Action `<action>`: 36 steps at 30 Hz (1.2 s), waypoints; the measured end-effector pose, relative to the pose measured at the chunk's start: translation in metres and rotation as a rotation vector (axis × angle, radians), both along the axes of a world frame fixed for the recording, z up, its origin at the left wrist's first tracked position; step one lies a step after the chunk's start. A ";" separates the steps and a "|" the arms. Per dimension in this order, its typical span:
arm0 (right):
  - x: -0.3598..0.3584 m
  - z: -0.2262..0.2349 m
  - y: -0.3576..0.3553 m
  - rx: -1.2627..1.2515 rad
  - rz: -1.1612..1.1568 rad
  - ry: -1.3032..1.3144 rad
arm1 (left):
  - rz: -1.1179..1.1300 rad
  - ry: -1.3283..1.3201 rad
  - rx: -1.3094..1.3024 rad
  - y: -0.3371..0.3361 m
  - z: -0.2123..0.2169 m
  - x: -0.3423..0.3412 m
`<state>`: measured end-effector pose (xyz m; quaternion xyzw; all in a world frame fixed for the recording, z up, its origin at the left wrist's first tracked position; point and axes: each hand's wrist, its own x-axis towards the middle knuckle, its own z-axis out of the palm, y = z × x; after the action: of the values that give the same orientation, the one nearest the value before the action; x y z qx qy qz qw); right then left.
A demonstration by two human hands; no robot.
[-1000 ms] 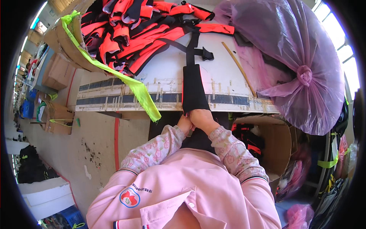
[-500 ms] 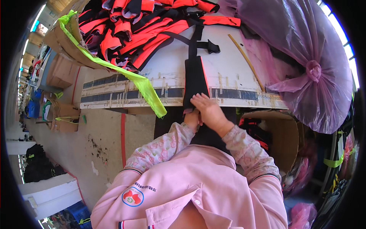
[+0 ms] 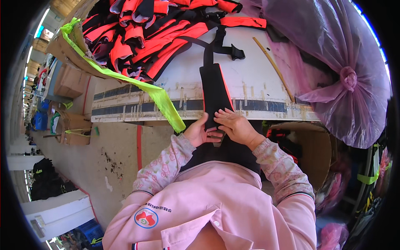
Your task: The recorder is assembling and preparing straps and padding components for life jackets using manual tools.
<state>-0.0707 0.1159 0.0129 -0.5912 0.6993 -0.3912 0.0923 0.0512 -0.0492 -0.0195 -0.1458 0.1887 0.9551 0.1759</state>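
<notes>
White and scuffed, the desk (image 3: 254,79) is carrying a heap of orange and black vests (image 3: 141,37). Both hands, left hand (image 3: 199,132) and right hand (image 3: 235,126), are closing on the long black fabric panel (image 3: 213,93) that is hanging over the desk's near edge.

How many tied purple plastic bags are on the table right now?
1: the purple bag sits at the table's right end, knotted on its side. Others may be hidden.

The black panel (image 3: 214,93) is matt woven cloth with webbing straps and a plastic buckle (image 3: 237,52). The worktable (image 3: 250,79) looks painted, scuffed and tape-marked. The pink bag (image 3: 333,62) is glossy, crinkled plastic film.
</notes>
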 end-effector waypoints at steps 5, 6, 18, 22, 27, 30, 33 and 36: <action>-0.001 0.008 -0.004 0.053 -0.095 -0.206 | 0.044 -0.244 -0.288 0.018 -0.013 -0.009; 0.000 0.012 -0.006 0.098 -0.177 -0.375 | 0.080 -0.248 -0.324 0.021 -0.020 -0.008; -0.051 -0.020 -0.108 0.187 -0.333 0.500 | 0.330 -0.228 -0.688 0.063 -0.041 -0.019; -0.083 -0.029 -0.133 0.215 -0.427 0.444 | 0.291 -0.282 -0.781 0.064 -0.045 -0.016; -0.056 0.006 -0.083 -0.118 -0.706 -0.198 | 0.291 -0.151 -0.722 0.058 -0.048 0.001; -0.042 0.021 -0.019 -0.139 -0.459 -0.690 | -0.015 -0.037 -0.827 0.065 -0.002 -0.005; -0.044 0.071 0.061 -0.223 -0.500 -0.916 | -0.315 0.551 -1.008 0.032 0.041 -0.019; -0.040 0.123 0.168 0.030 -0.477 -1.049 | 0.388 0.359 -1.480 -0.049 0.046 -0.057</action>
<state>-0.1110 0.2836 0.1357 -0.1425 0.6794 -0.6322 0.3442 -0.0060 -0.0984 0.0265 -0.0987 0.7725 0.6038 -0.1701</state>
